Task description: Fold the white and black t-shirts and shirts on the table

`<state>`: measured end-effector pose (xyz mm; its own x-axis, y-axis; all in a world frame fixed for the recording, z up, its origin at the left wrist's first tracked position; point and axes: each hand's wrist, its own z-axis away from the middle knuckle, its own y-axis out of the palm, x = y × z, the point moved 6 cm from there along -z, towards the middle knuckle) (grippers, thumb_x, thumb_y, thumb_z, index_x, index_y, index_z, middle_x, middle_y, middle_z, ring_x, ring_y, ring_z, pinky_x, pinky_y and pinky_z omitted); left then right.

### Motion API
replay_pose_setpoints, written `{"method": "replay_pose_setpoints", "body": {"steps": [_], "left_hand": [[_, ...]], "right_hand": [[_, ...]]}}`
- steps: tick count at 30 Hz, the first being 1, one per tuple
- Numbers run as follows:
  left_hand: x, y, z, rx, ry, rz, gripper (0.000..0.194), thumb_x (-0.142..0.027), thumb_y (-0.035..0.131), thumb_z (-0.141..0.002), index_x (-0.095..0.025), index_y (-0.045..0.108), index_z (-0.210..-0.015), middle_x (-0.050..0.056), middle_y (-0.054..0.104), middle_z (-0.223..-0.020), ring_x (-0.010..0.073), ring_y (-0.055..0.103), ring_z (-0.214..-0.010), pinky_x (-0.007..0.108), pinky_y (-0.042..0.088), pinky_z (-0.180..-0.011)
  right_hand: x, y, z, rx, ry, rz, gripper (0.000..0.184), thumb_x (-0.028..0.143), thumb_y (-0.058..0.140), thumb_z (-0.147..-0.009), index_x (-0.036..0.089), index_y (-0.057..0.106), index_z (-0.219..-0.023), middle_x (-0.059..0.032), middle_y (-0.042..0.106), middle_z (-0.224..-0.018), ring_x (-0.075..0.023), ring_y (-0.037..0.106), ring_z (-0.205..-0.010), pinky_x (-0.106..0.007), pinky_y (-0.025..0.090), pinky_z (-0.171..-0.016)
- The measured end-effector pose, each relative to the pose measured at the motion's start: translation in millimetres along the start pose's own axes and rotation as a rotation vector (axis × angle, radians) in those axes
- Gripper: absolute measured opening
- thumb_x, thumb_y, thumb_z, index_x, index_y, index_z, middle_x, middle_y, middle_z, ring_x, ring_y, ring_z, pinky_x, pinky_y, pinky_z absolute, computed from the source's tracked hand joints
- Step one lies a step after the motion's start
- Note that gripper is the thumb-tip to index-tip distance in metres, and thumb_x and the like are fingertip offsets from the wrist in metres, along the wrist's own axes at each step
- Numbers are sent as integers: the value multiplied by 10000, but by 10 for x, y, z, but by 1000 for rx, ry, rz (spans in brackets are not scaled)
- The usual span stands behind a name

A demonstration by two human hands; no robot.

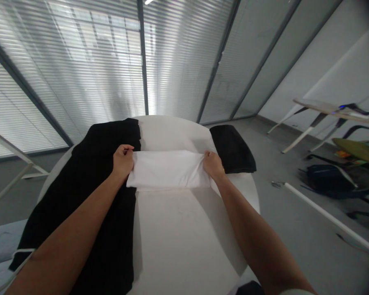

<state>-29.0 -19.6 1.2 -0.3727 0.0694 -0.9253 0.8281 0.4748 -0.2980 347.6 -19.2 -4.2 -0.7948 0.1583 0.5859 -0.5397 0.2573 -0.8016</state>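
Note:
A white folded cloth [169, 170] lies across the middle of the white table, stretched between my two hands. My left hand [123, 162] pinches its upper left corner, with the wrist over the black fabric. At the upper right corner my right hand [214, 164] grips the cloth, fingers closed on its edge. A long black fabric [106, 143] covers the table's left side, and my left forearm crosses it. Just beyond my right hand lies a folded black cloth [235, 149]. Which kind of garment the white cloth is, I cannot tell.
The round white table [175, 241] has its far edge near a glass wall with blinds [107, 61]. To the right stand a wooden-topped table [320, 107], a chair with a dark bag [329, 180] and a white pole [326, 215]. A white frame [14, 149] stands left.

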Motion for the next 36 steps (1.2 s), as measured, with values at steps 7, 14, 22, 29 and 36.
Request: {"method": "replay_pose_setpoints", "body": {"steps": [7,14,22,29,36], "left_hand": [[20,-11,-34,85,3,-79,199,-261,544,-780,-175,641,-930,25,620,-768,150,525,-618,265,403,-606],[-29,97,114,321,-10,-138,313,-413,551,-811,-174,659,-982,23,632,-749,151,538,-588,262,399,-560],[-67,29,75,135,94,-150,320,-323,472,-838,-157,673,-1025,57,676,-911,171,589,-749,281,463,-709],[-55,49,73,313,75,-352,435,-453,460,-871,-164,608,-1161,106,670,-1075,229,631,-903,341,465,-837],[-204,-43,415,993,-72,-244,981,-463,702,-716,-222,198,-1521,53,661,-886,156,578,-552,275,454,-515]], "right_hand": [[29,-26,43,-30,54,164,516,368,257,-991,105,700,-977,-226,687,-1002,-284,649,-993,-350,449,-846],[81,-36,83,86,24,103,463,511,401,-919,169,708,-864,-154,704,-907,-267,652,-892,-340,444,-785],[63,-65,71,-53,33,-123,431,383,344,-935,142,667,-784,-122,694,-797,-216,634,-760,-273,430,-655],[91,-65,96,-8,48,87,503,416,274,-970,135,691,-968,-170,701,-991,-249,643,-967,-317,437,-830],[136,-37,274,199,29,336,697,670,306,-907,115,633,-1175,-223,647,-1151,-333,596,-1111,-445,418,-933]]}}
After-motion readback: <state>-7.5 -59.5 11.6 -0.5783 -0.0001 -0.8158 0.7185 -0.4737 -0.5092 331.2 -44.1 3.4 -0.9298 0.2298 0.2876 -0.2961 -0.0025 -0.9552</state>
